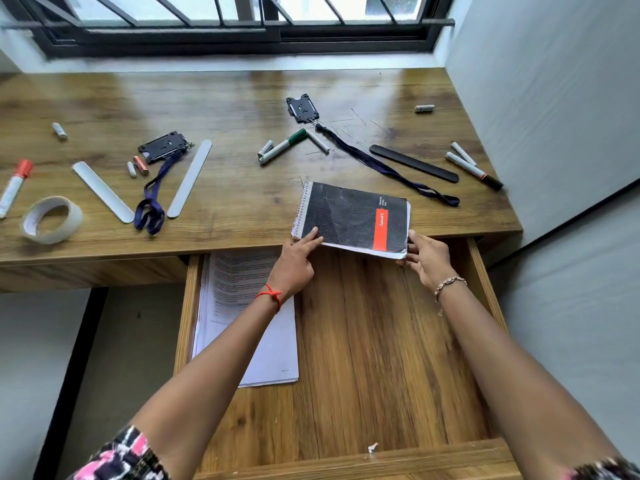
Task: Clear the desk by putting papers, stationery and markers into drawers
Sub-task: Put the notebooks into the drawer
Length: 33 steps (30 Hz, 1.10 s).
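A black spiral notebook [349,216] with an orange label lies at the desk's front edge, half over the open drawer [381,341]. My left hand [294,265] touches its near left corner with straight fingers. My right hand [427,259] grips its near right corner. A stack of printed papers [242,278] lies at the left side of the drawer. On the desk [225,105] lie a green marker [282,146], a red marker [15,187] and a black-capped marker [472,169].
Also on the desk: a tape roll [52,220], two white strips [102,192], a black strip [414,163], two badge holders with blue lanyards [162,147], and small batteries [140,165]. A wall stands at the right, a window behind.
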### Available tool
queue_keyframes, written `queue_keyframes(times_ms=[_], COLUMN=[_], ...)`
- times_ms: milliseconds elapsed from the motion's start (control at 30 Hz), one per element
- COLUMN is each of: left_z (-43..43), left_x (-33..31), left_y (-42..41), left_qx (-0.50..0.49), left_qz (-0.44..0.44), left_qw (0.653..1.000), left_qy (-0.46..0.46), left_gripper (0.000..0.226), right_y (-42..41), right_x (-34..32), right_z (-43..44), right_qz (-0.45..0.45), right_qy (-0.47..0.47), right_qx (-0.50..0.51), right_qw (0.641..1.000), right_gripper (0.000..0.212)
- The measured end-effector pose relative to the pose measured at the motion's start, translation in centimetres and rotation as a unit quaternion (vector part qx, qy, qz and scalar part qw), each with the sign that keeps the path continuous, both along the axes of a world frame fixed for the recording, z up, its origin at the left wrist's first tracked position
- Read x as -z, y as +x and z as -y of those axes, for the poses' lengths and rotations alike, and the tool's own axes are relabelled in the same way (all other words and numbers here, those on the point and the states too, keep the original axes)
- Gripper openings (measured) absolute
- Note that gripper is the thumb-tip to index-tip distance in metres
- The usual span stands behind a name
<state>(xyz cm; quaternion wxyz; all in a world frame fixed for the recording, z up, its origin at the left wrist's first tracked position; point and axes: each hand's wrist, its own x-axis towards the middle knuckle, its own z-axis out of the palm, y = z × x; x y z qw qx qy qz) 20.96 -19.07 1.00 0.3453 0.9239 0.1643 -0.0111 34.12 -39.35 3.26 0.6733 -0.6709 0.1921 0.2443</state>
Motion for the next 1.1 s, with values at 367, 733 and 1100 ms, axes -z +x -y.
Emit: queue_keyframes(times_ms=[367, 733, 1100], left_z=[2.3, 6.1, 5.0], left_x=[-0.5, -3.0, -3.1], left_y=[-0.9, 1.8, -1.6], left_qx=[-0.222, -0.31, -0.263], left_qz=[0.098, 0.009, -0.021], left_qw=[0.942, 0.762, 0.813], left_qy=[-0.232, -0.568, -0.519], left_gripper=[0.02, 0.031, 0.044], right_y=[-0.7, -4.1, -3.8], right_x=[-0.2, -1.5, -0.4], right_z=[0.0, 0.6, 1.3], right_qz=[0.011, -0.024, 0.172], right_qy=[0.028, 0.033, -0.254], right_qx=[-0.004, -0.176, -0.223], right_qw=[1.0, 0.984, 0.925], right_gripper=[0.04, 0.039, 0.054])
